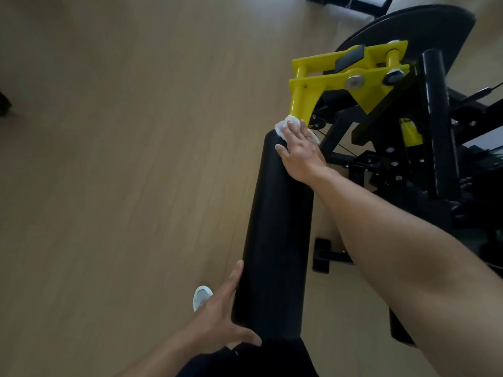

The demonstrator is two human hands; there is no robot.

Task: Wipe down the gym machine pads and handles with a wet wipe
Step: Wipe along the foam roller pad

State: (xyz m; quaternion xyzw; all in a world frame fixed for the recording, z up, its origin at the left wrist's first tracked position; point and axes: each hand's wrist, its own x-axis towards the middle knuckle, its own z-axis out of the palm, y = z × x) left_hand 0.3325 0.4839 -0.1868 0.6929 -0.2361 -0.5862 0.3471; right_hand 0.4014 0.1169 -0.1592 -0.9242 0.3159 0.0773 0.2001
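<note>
Head view, looking down at a long black roller pad (275,235) running from bottom centre up toward the yellow bracket (340,77) of the gym machine (435,159).

R hand (300,151) at far end of pad, fingers fairly straight, palm down, pressing a crumpled white wet wipe (283,126) against the pad's top end, just below the yellow bracket's post. Thumb lies against pad's left side. Wipe mostly under the fingers, bits showing at both sides.

L hand (220,319) at near end of pad, fingers straight along pad's left side, thumb spread across the near end; bracing it, not clenched, holding nothing else.

White shoe (201,296) on the wood floor (109,186), just left of L hand. Dark clothing at bottom edge. Black frame parts and a round black plate (408,31) upper right.
</note>
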